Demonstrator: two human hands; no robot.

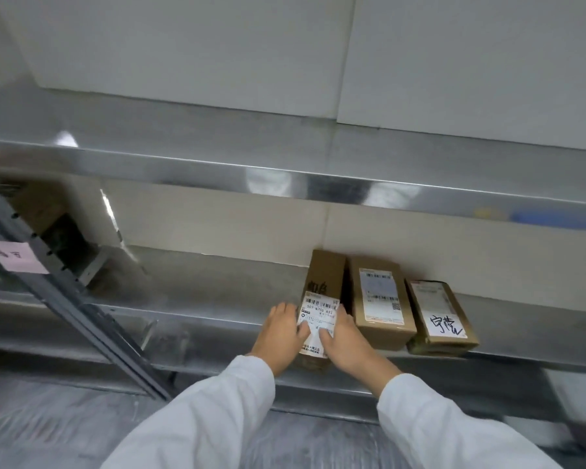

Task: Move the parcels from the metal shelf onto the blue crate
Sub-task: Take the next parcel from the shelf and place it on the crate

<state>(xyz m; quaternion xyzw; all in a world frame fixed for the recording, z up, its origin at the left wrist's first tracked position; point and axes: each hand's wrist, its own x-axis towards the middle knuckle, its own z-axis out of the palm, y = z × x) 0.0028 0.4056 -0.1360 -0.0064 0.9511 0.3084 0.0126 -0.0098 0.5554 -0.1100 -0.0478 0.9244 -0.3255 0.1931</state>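
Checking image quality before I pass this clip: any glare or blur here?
Head view: glare patches on the upper shelf edge; floor motion-blurred; label on the left parcel, gripped by left hand and right hand, is legible; middle parcel print too soft to read.

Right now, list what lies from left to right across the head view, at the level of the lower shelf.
pink note → left hand → left parcel → middle parcel → right parcel
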